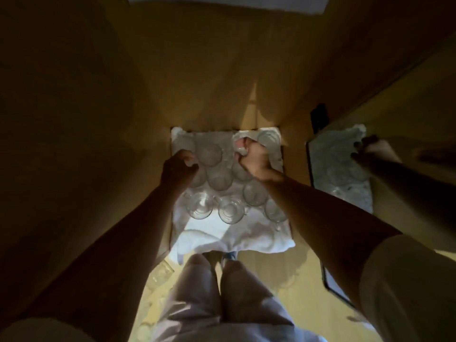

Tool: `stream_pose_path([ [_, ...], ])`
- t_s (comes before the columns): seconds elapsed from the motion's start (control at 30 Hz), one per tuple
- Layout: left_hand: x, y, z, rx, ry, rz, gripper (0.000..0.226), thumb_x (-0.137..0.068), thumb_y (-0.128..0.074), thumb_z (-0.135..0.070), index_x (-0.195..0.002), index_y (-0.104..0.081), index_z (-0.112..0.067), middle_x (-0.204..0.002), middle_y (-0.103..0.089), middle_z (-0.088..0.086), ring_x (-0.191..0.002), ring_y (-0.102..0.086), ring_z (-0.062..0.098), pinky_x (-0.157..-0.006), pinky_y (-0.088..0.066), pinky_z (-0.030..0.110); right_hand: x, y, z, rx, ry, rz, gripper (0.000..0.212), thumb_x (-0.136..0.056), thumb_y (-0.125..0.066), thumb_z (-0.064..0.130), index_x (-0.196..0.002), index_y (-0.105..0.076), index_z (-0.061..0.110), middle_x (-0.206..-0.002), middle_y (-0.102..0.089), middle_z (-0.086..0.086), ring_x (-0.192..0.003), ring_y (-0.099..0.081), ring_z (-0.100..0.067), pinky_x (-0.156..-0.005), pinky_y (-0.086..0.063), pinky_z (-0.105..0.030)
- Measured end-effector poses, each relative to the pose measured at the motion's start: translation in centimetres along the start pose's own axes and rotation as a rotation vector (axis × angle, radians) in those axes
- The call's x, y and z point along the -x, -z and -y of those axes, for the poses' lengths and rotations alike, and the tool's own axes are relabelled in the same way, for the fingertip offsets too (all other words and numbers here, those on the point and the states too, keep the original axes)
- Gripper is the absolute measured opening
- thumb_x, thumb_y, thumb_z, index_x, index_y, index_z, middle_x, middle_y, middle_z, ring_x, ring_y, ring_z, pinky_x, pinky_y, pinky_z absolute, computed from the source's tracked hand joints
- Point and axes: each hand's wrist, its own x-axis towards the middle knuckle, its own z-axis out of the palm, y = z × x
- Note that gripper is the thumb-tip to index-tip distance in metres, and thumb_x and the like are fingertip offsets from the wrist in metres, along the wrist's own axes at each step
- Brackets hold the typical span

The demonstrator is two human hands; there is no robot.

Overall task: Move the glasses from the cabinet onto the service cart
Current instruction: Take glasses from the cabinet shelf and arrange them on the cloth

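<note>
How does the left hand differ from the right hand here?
The left hand lies in shadow at the left edge of the white cloth; the right hand is lit and reaches farther back. The right hand's fingers curl round a glass; whether the left hand grips one is unclear. Both reach among the glasses.

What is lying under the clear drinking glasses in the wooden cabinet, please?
A crumpled white cloth lies under the clear drinking glasses, reaching past them toward the front. Whatever is beneath the cloth is covered and unseen.
</note>
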Motion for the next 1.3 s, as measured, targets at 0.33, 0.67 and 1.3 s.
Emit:
stream_pose_path([
  [0.33,-11.6,-5.6,2.7,-0.150,-0.102,-0.027,0.040,-0.086,-0.065,-0.022,-0.124,-0.055,-0.012,-0.127,-0.058,0.008,-0.119,-0.051,0.028,-0.098,-0.039,0.033,-11.3,-5.9,-6.4,0.097,0.042,-0.021,0.042,-0.086,-0.066,0.020,-0.126,-0.058,0.010,-0.128,-0.059,-0.006,-0.123,-0.051,-0.022,-0.106,-0.031,-0.027],
  [0.67,-20.0,-9.7,4.9,-0.156,-0.212,0.092,0.045,-0.082,-0.069,-0.018,-0.124,-0.056,-0.010,-0.120,-0.064,0.008,-0.112,-0.059,0.025,-0.096,-0.044,0.038,-17.3,-9.9,-10.2,0.161,0.111,0.063,0.036,-0.080,-0.074,0.028,-0.111,-0.069,0.011,-0.130,-0.059,-0.009,-0.138,-0.036,-0.020,-0.108,-0.034,-0.037],
  [1.3,-20.0,-8.4,2.5,-0.468,-0.230,-0.008,0.025,-0.095,-0.051,-0.028,-0.113,-0.067,-0.022,-0.113,-0.068,0.005,-0.108,-0.060,0.026,-0.085,-0.042,0.035,-16.8,-8.6,-8.0,0.178,0.279,-0.214,0.006,-0.078,-0.067,0.002,-0.077,-0.072,-0.002,-0.078,-0.071,-0.017,-0.110,-0.060,-0.031,-0.109,-0.027,-0.029],
])
